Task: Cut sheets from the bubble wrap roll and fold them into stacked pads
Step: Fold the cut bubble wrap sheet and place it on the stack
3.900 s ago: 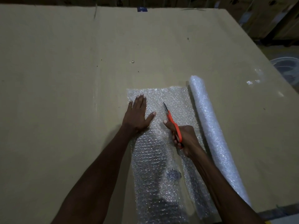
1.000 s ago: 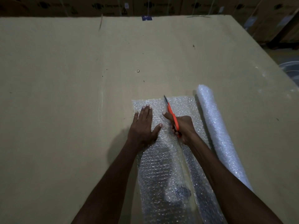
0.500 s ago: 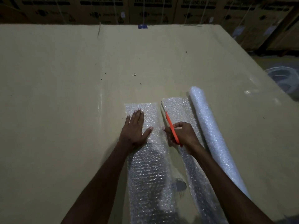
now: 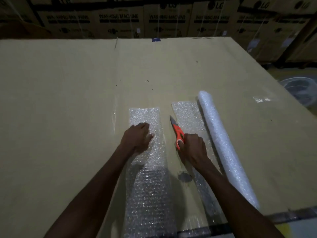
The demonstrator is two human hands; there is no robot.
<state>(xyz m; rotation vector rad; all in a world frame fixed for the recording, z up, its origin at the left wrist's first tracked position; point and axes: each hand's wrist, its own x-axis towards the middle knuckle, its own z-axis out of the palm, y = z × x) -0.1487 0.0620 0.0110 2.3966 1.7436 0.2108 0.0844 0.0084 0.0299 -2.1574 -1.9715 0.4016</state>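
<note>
A cut strip of bubble wrap (image 4: 147, 177) lies flat on the cardboard-covered table (image 4: 68, 109), running from the near edge away from me. My left hand (image 4: 139, 138) rests on its far part with fingers bent onto the wrap. To the right lies the bubble wrap roll (image 4: 221, 143) with its unrolled flap (image 4: 187, 115) beside it. A gap of bare cardboard separates strip and flap. My right hand (image 4: 192, 148) grips orange-handled scissors (image 4: 176, 129), blades closed and pointing away, over that gap.
Stacked washing machine cartons (image 4: 154, 19) line the far side behind the table. A clear plastic tub (image 4: 300, 88) sits off the table's right edge. A dark stain (image 4: 184, 177) marks the cardboard between my arms. Broad bare cardboard spreads left and beyond.
The cut reached the far edge and the strip came free. My left hand slid it left, opening a gap. My right hand drew the scissors back.
</note>
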